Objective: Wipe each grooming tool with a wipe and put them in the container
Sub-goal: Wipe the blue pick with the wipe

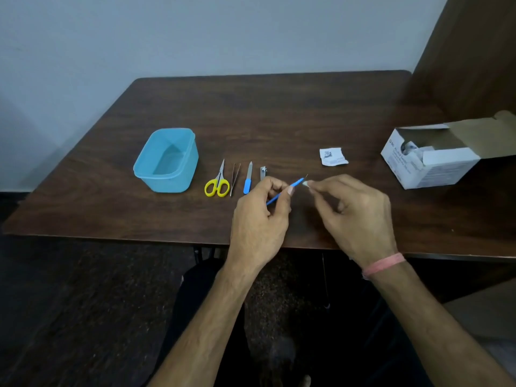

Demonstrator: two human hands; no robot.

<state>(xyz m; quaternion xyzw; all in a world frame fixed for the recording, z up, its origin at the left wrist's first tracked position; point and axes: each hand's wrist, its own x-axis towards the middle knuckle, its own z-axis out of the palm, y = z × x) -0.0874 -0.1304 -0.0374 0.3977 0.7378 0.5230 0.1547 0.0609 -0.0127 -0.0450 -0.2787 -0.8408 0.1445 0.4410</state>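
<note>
Blue-handled pick [290, 187] pinched in left hand [259, 219] grip, above tabletop [279, 113] just right of nail clipper [263, 172]. Small white wipe [305, 184] pinched in right hand [354, 216] grip at pick's tip. Left of clipper: nail file [248, 178], tweezers [235, 178], scissors [217, 182], blue container [167, 160]. Torn wrapper [332, 156] and open box [441, 155] farther right of clipper.

The table [307, 107] holds one blue container [167, 160], one pair of scissors [217, 182], one pair of tweezers [235, 178], one file [248, 177], one clipper [263, 173], one blue-handled pick [284, 190], one torn wrapper [332, 156] and one open box [435, 160].
</note>
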